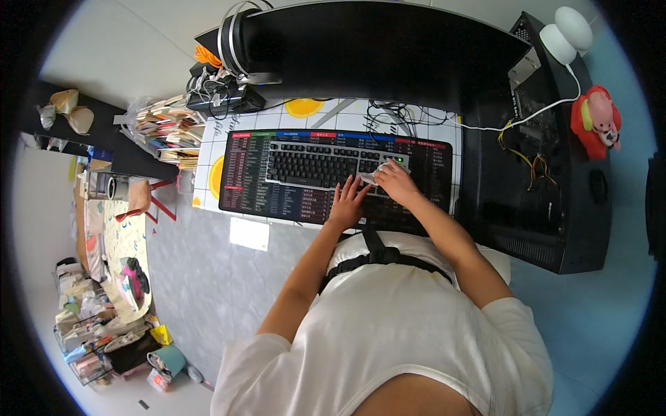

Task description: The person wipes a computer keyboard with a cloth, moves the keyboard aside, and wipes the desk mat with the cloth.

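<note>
Here's the right hand (394, 179), just above the middle of my frame, fingers bent and closed on a crumpled white tissue (368, 178), and I see it down on the right end of the keyboard (312, 166)! Over to the left hand (348, 203), just beside it: palm down, fingers spread wide, tips at the keyboard's lower edge, and I see nothing in its grasp. Whether those fingertips touch the tissue, I can't tell from here. The keyboard lies flat across the upper middle, a green light (400, 159) glowing near its top right corner, all on a dark printed desk mat (239, 197). Above it, my view fills with a wide black monitor (381, 55), headphones (232, 41) at its upper-left end, and a black computer case (531, 239) takes the right side!
</note>
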`<state>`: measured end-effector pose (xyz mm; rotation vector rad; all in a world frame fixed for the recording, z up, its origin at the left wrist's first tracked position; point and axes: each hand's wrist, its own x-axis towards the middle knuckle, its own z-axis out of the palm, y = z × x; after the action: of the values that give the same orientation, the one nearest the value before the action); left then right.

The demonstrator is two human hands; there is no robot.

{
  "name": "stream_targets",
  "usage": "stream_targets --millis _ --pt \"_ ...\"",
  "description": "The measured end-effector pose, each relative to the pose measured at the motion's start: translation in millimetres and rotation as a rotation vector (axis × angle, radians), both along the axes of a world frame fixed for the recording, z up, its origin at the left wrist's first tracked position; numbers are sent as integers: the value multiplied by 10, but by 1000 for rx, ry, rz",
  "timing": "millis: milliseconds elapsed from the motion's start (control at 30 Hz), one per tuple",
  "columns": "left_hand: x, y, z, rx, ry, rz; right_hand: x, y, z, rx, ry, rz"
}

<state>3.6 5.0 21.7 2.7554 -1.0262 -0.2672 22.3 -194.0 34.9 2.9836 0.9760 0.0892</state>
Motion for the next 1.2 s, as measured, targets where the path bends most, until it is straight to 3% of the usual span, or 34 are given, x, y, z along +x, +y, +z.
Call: stream_targets --millis 67,200,267,400,500,600,733,900,967,1067,1100,1200 --pt "-11 33 -20 -29 30 42 -53 53 -74 -63 -56 -81" --pt "-117 37 19 -50 75 145 -177 177 -209 95 -162 -194" --pt "-154 10 40 -111 59 158 -117 127 -130 31 -54 -106" --pt "-119 -61 137 -88 96 156 -116 66 -217 205 -61 -173" --pt "-96 -96 127 -78 106 98 -134 15 -249 268 73 -344" --pt "-108 -120 56 -89 142 110 -74 -52 -188 275 199 -353" --pt "-130 -160 22 -108 139 147 -180 -173 -48 240 211 -167" --pt "-144 -184 -11 -149 171 203 -381 -145 -53 412 219 -346" --pt "-152 -191 -34 -194 185 231 -279 -178 -73 639 20 -464" --pt "-162 -163 -42 -224 167 226 -244 -98 -12 491 68 -411" --pt "-166 -163 -41 -199 173 222 -229 -110 -120 283 136 -317" --pt "-156 -151 -49 -163 177 221 -241 -102 -262 227 121 -366"
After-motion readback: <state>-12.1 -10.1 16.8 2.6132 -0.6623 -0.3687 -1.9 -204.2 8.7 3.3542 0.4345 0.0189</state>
